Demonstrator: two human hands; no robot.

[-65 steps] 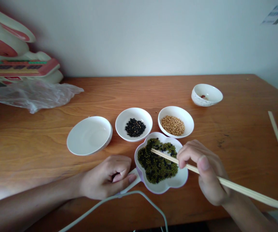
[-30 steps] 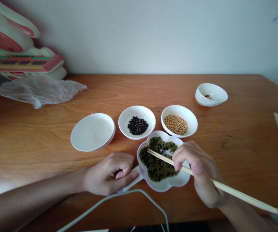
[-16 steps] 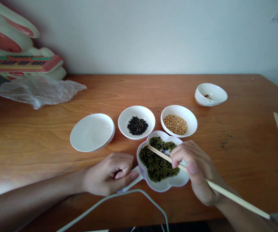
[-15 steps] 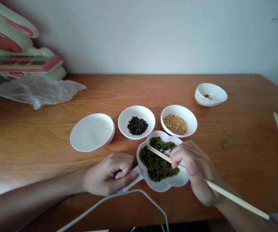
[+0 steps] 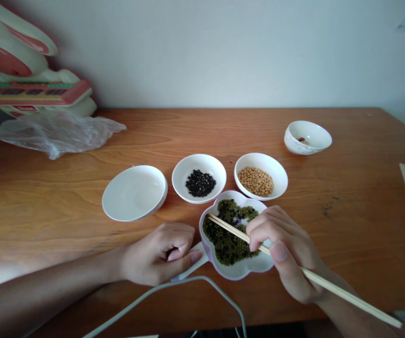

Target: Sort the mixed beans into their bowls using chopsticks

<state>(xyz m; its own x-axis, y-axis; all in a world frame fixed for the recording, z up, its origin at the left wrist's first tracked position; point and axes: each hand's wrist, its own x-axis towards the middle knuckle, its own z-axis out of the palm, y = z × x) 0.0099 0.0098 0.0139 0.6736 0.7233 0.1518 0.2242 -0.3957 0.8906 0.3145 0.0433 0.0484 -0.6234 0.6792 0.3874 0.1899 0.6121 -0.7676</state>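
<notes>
- Right hand (image 5: 287,253): fingers closed around chopsticks (image 5: 228,228), tips at the dish's left side.
- Left hand (image 5: 162,256): fingers curled shut, thumb on the handle (image 5: 193,265).
- Dish (image 5: 236,272), near: green beans (image 5: 229,256) with black ones among them, apparently unsorted.
- Beyond: black beans (image 5: 200,184) and yellow beans (image 5: 256,183) sit in separate bowls.

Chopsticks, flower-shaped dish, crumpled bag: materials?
Chopsticks: likely bare wood or bamboo, matte, pale and unpainted.
Flower-shaped dish: probably moulded plastic, smooth; white inside, lilac rim. Coated metal not excluded.
Crumpled bag: thin plastic film, slightly glossy; see-through, with sharp creases.
</notes>
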